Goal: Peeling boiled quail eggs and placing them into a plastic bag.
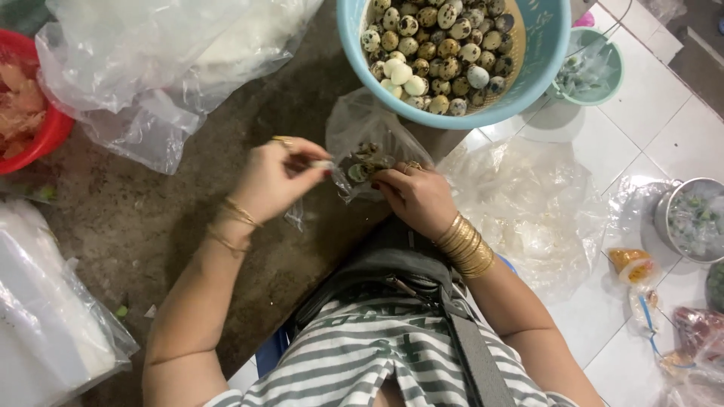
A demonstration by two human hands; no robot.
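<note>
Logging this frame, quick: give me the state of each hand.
Left hand: closed, pinching a small pale bit, probably eggshell.
Right hand: closed, gripping the clear plastic bag of shell scraps.

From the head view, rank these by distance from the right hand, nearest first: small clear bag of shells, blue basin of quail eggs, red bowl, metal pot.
1. Small clear bag: touching the right hand, just above it.
2. Blue basin: farther up, at the top centre.
3. Metal pot: at the frame's right edge.
4. Red bowl: at the far left edge, beyond the left hand.
</note>
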